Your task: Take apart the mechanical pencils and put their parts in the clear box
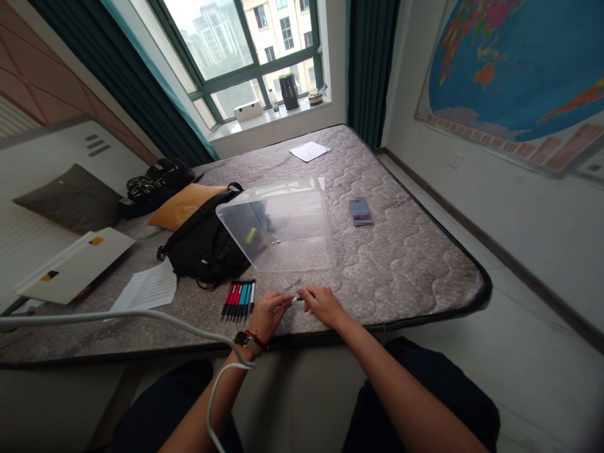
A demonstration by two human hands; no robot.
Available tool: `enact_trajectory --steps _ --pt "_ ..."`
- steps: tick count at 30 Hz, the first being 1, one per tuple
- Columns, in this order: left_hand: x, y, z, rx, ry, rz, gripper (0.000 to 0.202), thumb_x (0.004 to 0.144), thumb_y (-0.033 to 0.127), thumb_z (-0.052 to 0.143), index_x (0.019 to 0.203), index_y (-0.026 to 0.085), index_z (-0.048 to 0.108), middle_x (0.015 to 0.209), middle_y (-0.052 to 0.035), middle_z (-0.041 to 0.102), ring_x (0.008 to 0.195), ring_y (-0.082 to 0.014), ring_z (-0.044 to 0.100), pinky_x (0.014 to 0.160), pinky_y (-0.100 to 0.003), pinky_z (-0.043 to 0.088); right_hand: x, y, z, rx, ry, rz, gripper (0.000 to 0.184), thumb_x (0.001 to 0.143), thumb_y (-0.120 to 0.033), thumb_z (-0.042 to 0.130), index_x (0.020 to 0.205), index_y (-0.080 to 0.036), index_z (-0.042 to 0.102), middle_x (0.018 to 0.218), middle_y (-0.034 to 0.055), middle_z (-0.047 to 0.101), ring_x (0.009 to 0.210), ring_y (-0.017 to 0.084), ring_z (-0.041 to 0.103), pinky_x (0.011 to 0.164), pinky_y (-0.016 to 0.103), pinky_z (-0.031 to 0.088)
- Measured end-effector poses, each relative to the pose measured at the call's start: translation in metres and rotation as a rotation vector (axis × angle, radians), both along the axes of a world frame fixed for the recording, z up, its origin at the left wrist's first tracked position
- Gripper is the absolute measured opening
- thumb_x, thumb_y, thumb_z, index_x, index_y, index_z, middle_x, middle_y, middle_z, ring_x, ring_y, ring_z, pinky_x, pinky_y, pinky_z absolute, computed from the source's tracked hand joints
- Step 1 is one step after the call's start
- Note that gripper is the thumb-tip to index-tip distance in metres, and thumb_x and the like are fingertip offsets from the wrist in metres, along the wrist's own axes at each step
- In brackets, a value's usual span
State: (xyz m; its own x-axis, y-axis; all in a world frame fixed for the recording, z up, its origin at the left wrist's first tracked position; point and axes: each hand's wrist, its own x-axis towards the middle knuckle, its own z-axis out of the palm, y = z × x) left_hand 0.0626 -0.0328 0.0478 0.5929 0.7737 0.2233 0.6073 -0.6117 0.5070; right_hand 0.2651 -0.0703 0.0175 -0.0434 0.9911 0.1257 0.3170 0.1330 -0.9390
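Here we go: left hand [265, 316] and right hand [323, 306] come together over the mattress [401, 270] edge, both pinching a pen [298, 299], right beside a row of pens [238, 300].

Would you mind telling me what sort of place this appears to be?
It looks like a bedroom, probably in an apartment. A bare quilted mattress lies in the room, a world map hangs on the wall, and the window looks out on tall apartment buildings.

Pens [238, 299] by left hand [265, 316] (box [278, 229] ahead)
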Motion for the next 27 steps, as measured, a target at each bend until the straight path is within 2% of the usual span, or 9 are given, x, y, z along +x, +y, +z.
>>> enact_trajectory --steps 3,5,7,9,15,18,20,23,27 --pt "0.0 0.001 0.002 -0.007 0.011 0.021 0.021 0.092 0.028 0.059 0.106 0.026 0.073 0.096 -0.0055 0.072 0.092 -0.021 0.065 0.083 -0.034 0.051 0.005 0.001 0.001 0.008 0.079 -0.026 0.028 0.09 -0.043 0.06 0.103 -0.019 0.064 0.078 0.0008 0.07 0.063 0.013 0.062 0.061 0.023 0.044" --pt "0.0 0.001 0.005 -0.011 0.013 0.028 0.02 0.092 0.028 0.059 0.106 0.025 0.073 0.096 -0.0059 0.072 0.092 -0.0209 0.065 0.083 -0.034 0.051 0.008 0.001 0.002 0.051 0.097 -0.027 0.032 0.083 -0.034 0.069 0.11 -0.019 0.061 0.088 0.0021 0.07 0.068 0.014 0.062 0.063 0.023 0.046" --pt "-0.001 0.0 0.007 -0.007 0.016 0.026 0.02 0.092 0.028 0.059 0.106 0.025 0.073 0.096 -0.0061 0.072 0.092 -0.0206 0.065 0.083 -0.034 0.051 0.009 0.001 0.002 0.084 0.077 -0.01 0.02 0.082 -0.026 0.069 0.1 -0.019 0.064 0.087 0.002 0.07 0.071 0.014 0.063 0.067 0.023 0.046" --pt "-0.002 -0.001 0.008 0.004 0.019 0.023 0.02 0.092 0.027 0.059 0.106 0.024 0.073 0.096 -0.0058 0.072 0.091 -0.02 0.065 0.082 -0.033 0.051 0.008 0.001 0.001 0.058 0.067 0.008 0.009 0.087 -0.027 0.064 0.088 -0.018 0.066 0.079 0.0014 0.071 0.068 0.014 0.064 0.066 0.023 0.046" --pt "-0.007 -0.012 0.01 0.01 0.016 0.04 0.02 0.091 0.025 0.061 0.106 0.023 0.073 0.095 -0.0052 0.072 0.089 -0.0186 0.066 0.081 -0.031 0.052 0.005 -0.001 0.004 -0.025 -0.018 0.042 0.04 0.097 -0.041 0.049 0.068 -0.018 0.065 0.059 0.0009 0.067 0.058 0.014 0.063 0.064 0.024 0.043" --pt "-0.011 -0.022 0.012 -0.021 -0.005 0.067 0.02 0.091 0.026 0.06 0.105 0.023 0.073 0.094 -0.0051 0.072 0.089 -0.0181 0.067 0.082 -0.03 0.053 0.002 -0.006 0.009 0.014 0.009 0.061 0.025 0.09 -0.041 0.061 0.088 -0.018 0.068 0.074 0.0021 0.071 0.066 0.015 0.064 0.064 0.024 0.044" --pt "-0.015 -0.03 0.013 -0.051 -0.03 0.09 0.02 0.092 0.027 0.059 0.106 0.023 0.073 0.096 -0.005 0.073 0.09 -0.018 0.068 0.083 -0.03 0.054 -0.002 -0.012 0.012 0.05 0.049 0.075 0.027 0.081 -0.035 0.072 0.101 -0.018 0.066 0.086 0.0029 0.071 0.071 0.015 0.063 0.065 0.023 0.045" --pt "-0.021 -0.044 0.015 -0.092 -0.091 0.111 0.022 0.092 0.031 0.059 0.107 0.023 0.073 0.099 -0.005 0.074 0.093 -0.0186 0.069 0.085 -0.029 0.054 -0.008 -0.025 0.016 0.049 0.051 0.083 0.013 0.083 -0.029 0.068 0.089 -0.018 0.065 0.077 0.0016 0.069 0.068 0.015 0.063 0.063 0.023 0.044" --pt "-0.031 -0.067 0.014 -0.14 -0.17 0.108 0.022 0.092 0.035 0.058 0.103 0.025 0.075 0.094 -0.0047 0.075 0.088 -0.018 0.07 0.081 -0.027 0.056 -0.017 -0.045 0.015 -0.091 0.081 0.125 0.027 0.089 -0.044 0.061 0.085 -0.017 0.064 0.064 0.0015 0.069 0.058 0.015 0.064 0.057 0.023 0.044"
